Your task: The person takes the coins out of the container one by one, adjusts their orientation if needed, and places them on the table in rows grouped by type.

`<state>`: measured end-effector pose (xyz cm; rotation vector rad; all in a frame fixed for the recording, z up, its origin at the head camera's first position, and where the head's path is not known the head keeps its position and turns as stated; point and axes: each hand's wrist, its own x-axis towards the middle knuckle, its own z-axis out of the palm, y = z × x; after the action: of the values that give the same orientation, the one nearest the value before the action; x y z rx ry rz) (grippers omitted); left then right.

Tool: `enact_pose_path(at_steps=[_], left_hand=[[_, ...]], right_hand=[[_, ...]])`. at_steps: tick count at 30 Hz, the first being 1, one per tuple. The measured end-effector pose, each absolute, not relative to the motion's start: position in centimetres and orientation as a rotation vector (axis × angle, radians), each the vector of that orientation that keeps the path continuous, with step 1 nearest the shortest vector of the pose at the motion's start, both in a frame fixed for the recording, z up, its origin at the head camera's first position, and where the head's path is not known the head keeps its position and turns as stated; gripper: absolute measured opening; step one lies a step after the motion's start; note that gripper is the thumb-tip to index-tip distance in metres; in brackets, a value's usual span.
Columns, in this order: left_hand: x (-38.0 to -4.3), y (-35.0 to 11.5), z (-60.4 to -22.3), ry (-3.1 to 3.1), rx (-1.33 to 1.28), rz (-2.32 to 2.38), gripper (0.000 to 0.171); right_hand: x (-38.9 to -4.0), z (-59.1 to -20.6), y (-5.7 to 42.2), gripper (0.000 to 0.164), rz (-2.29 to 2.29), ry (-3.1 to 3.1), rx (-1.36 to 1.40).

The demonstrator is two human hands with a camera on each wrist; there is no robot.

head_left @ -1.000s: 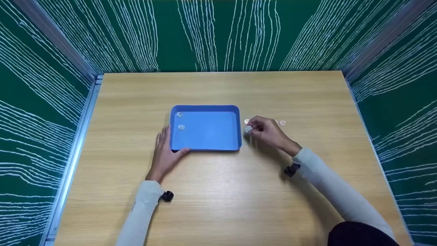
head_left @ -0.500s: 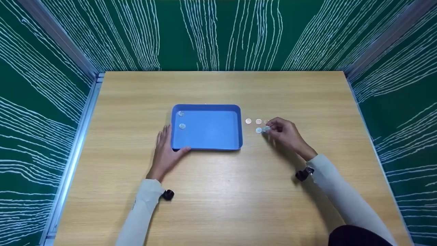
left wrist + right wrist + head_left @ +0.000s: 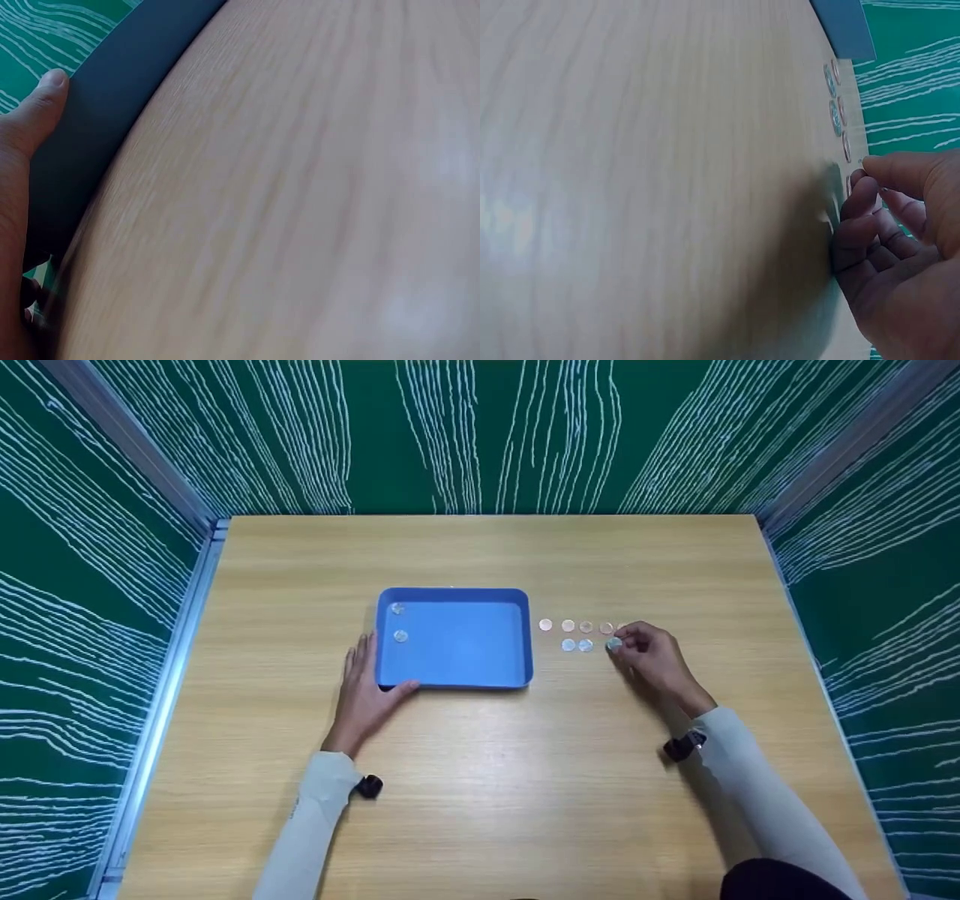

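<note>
My left hand [image 3: 364, 701] lies at the near left corner of the blue tray [image 3: 465, 649], straight fingers along its left side and thumb at its front rim. In the left wrist view, the thumb [image 3: 46, 101] rests against the tray's dark wall. My right hand [image 3: 656, 660] pinches a small bluish, translucent disc [image 3: 613, 644] between thumb and fingertips, low over the table. To its left lie two pale bluish discs [image 3: 576, 646]. Behind these runs a row of pinkish discs [image 3: 568, 625], its right end partly covered by my fingers. Bluish discs [image 3: 835, 118] also show in the right wrist view.
Two clear discs [image 3: 400, 636] lie inside the tray near its left wall. The wooden table [image 3: 480, 795] is bounded by green walls [image 3: 375, 450] with white lines at the back and sides. Metal rails [image 3: 161, 697] run along the table's edges.
My right hand has moved rightward from beside the tray along the row. Two bluish discs now lie on the table behind it, and more pinkish discs are uncovered. The left hand stays put.
</note>
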<state>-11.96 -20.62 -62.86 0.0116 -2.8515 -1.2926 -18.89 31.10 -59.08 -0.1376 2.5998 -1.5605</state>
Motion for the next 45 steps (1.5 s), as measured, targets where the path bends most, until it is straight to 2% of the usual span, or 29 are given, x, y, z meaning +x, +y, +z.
enact_pose_path(at_steps=[18,26,35,45], left_hand=[[-11.9,-20.6,-62.8,-2.845,0.019,-1.316,0.125],[-11.9,-20.5,-62.6,-2.846,0.014,-1.319,0.124],[-11.9,-20.6,-62.8,-2.868,0.043,-1.318,0.127],[-11.9,-20.5,-62.6,-2.857,0.037,-1.322,0.126]], right_hand=[[-19.3,-60.5,30.5,0.016,-1.422,2.751,-0.234],[-19.3,-60.6,30.4,0.021,-1.325,2.827,-0.262],[-19.2,-59.8,29.5,0.027,-1.394,2.765,-0.169],[-20.0,-57.5,25.5,0.027,-1.571,2.645,-0.261]])
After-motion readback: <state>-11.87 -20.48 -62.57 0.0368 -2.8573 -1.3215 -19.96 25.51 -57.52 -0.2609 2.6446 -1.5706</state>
